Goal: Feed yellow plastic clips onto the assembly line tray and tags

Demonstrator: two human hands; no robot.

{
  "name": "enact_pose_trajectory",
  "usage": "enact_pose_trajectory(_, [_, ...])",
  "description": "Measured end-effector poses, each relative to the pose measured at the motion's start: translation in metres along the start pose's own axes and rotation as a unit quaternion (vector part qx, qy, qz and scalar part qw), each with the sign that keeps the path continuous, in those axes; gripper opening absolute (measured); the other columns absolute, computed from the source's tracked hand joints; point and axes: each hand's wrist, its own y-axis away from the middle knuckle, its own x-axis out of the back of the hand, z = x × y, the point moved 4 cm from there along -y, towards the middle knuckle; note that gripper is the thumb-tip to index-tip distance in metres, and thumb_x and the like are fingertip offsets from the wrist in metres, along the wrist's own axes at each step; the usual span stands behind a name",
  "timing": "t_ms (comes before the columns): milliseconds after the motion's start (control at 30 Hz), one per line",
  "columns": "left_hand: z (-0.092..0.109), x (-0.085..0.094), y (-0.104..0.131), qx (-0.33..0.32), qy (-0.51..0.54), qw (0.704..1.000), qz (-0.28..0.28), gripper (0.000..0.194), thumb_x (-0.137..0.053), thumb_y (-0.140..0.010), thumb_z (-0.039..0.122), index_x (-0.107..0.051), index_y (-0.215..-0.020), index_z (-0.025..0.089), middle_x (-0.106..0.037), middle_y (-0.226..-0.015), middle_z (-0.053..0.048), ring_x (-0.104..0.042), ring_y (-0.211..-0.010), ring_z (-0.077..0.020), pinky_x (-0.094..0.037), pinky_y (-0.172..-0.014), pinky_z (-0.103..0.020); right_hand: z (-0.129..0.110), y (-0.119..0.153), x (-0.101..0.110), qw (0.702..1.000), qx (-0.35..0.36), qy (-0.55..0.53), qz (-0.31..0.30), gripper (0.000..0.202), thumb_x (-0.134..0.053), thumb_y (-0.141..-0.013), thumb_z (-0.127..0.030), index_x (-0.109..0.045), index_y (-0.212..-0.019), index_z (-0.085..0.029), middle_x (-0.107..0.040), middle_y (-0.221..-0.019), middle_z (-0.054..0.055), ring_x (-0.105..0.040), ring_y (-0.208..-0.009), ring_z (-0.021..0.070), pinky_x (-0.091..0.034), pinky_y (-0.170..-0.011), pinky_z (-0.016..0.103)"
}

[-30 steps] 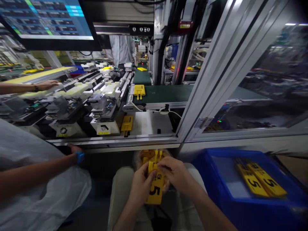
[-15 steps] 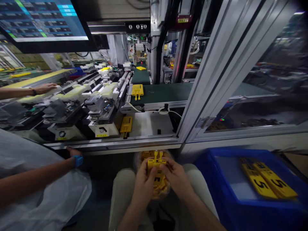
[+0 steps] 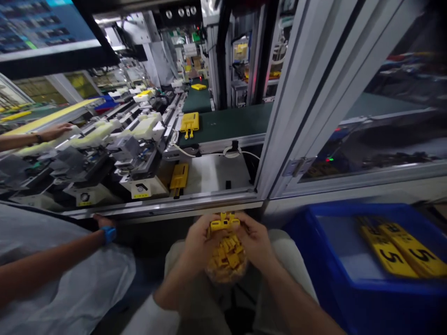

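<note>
Both of my hands grip a yellow power bank (image 3: 225,224), its ported end tilted up toward me and its short plugs at the far edge. My left hand (image 3: 198,239) is closed around the left side of it. On the right side, my right hand (image 3: 254,237) holds it with the thumb near the ports. Just below it, between my knees, a clear round container (image 3: 226,280) holds many small yellow pieces (image 3: 228,255). My fingers hide much of the power bank's body.
A blue bin (image 3: 314,260) on the right holds yellow power banks (image 3: 391,251). Another lies on the green conveyor (image 3: 233,123), and one on the metal ledge (image 3: 209,174). Co-workers' arms (image 3: 52,260) (image 3: 52,133) reach in from the left, near machine fixtures (image 3: 125,149).
The power bank has tipped, so its ported end now faces me and its numbered face is out of sight. More of the small yellow pieces show below. The camera view has shifted slightly.
</note>
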Motion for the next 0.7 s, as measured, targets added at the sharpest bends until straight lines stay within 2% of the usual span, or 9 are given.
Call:
enact_pose_trajectory(100, [0.028, 0.038, -0.023, -0.153, -0.163, 0.975, -0.008, 0.013, -0.069, -0.084, 0.031, -0.073, -0.095, 0.025, -0.076, -0.095, -0.004, -0.069, -0.09, -0.0214, -0.054, -0.083, -0.033, 0.02, -0.026, 0.013, 0.999, -0.028, 0.017, -0.037, 0.048, -0.035, -0.099, -0.054, -0.067, -0.113, -0.02, -0.071, -0.085, 0.002, -0.053, -0.053, 0.0109, -0.044, -0.05, 0.024])
enact_pose_trajectory(167, [0.035, 0.062, -0.044, -0.214, -0.251, 0.944, 0.033, 0.015, -0.064, -0.088, 0.032, -0.073, -0.099, 0.026, -0.076, -0.1, -0.005, -0.068, -0.095, -0.0219, -0.053, -0.088, -0.036, 0.041, -0.043, 0.011, 0.979, -0.033, 0.172, -0.107, 0.044, -0.033, -0.101, -0.045, -0.068, -0.11, -0.019, -0.071, -0.083, 0.002, -0.058, -0.059, 0.0128, -0.046, -0.056, 0.025])
enact_pose_trajectory(233, [0.028, 0.077, -0.07, -0.236, -0.341, 0.909, 0.049, 0.018, -0.059, -0.091, 0.032, -0.073, -0.101, 0.026, -0.076, -0.104, -0.006, -0.066, -0.1, -0.0237, -0.05, -0.093, -0.04, 0.063, -0.053, 0.001, 0.927, -0.02, 0.323, -0.192, 0.031, -0.046, -0.097, -0.033, -0.074, -0.096, -0.02, -0.075, -0.085, 0.003, -0.066, -0.079, 0.0164, -0.05, -0.075, 0.027])
enact_pose_trajectory(300, [0.008, 0.085, -0.098, -0.223, -0.429, 0.875, 0.012, 0.021, -0.054, -0.091, 0.028, -0.073, -0.102, 0.025, -0.076, -0.107, -0.007, -0.065, -0.104, -0.0252, -0.048, -0.096, -0.041, 0.084, -0.055, -0.01, 0.894, -0.018, 0.384, -0.23, 0.021, -0.055, -0.09, -0.023, -0.076, -0.088, -0.02, -0.078, -0.091, 0.005, -0.069, -0.095, 0.0198, -0.048, -0.09, 0.03])
enact_pose_trajectory(367, [-0.017, 0.089, -0.12, -0.178, -0.509, 0.842, -0.031, 0.025, -0.051, -0.09, 0.021, -0.072, -0.103, 0.024, -0.075, -0.112, -0.008, -0.065, -0.109, -0.0259, -0.046, -0.099, -0.041, 0.099, -0.051, -0.021, 0.879, -0.028, 0.413, -0.237, 0.022, -0.056, -0.089, -0.021, -0.076, -0.098, -0.018, -0.077, -0.105, 0.01, -0.069, -0.103, 0.0232, -0.047, -0.092, 0.032])
enact_pose_trajectory(500, [-0.05, 0.095, -0.135, -0.01, -0.636, 0.764, -0.105, 0.038, -0.048, -0.086, 0.007, -0.069, -0.115, 0.021, -0.072, -0.12, -0.012, -0.065, -0.112, -0.0278, -0.049, -0.096, -0.039, 0.117, -0.037, -0.037, 0.849, -0.045, 0.47, -0.238, 0.033, -0.053, -0.091, -0.021, -0.069, -0.119, -0.015, -0.065, -0.132, 0.02, -0.071, -0.102, 0.0302, -0.052, -0.085, 0.039])
enact_pose_trajectory(567, [-0.045, 0.094, -0.131, 0.059, -0.662, 0.732, -0.148, 0.039, -0.049, -0.084, 0.003, -0.069, -0.113, 0.019, -0.074, -0.109, -0.014, -0.07, -0.1, -0.0286, -0.053, -0.084, -0.038, 0.12, -0.034, -0.045, 0.837, -0.053, 0.488, -0.24, 0.035, -0.048, -0.09, -0.013, -0.071, -0.116, -0.016, -0.066, -0.131, 0.02, -0.073, -0.095, 0.0296, -0.054, -0.08, 0.039])
enact_pose_trajectory(600, [-0.036, 0.09, -0.13, 0.058, -0.665, 0.727, -0.161, 0.037, -0.05, -0.084, 0.003, -0.07, -0.112, 0.018, -0.075, -0.104, -0.014, -0.071, -0.095, -0.0284, -0.053, -0.08, -0.037, 0.12, -0.034, -0.048, 0.834, -0.056, 0.494, -0.239, 0.036, -0.046, -0.089, -0.01, -0.072, -0.113, -0.017, -0.067, -0.13, 0.019, -0.073, -0.093, 0.0288, -0.054, -0.078, 0.039])
enact_pose_trajectory(700, [0.017, 0.075, -0.136, -0.075, -0.646, 0.751, -0.114, 0.027, -0.049, -0.094, 0.016, -0.07, -0.11, 0.02, -0.075, -0.103, -0.011, -0.07, -0.097, -0.0259, -0.052, -0.084, -0.037, 0.12, -0.035, -0.055, 0.833, -0.055, 0.499, -0.23, 0.032, -0.045, -0.089, -0.011, -0.075, -0.098, -0.017, -0.068, -0.129, 0.019, -0.074, -0.09, 0.028, -0.055, -0.076, 0.037])
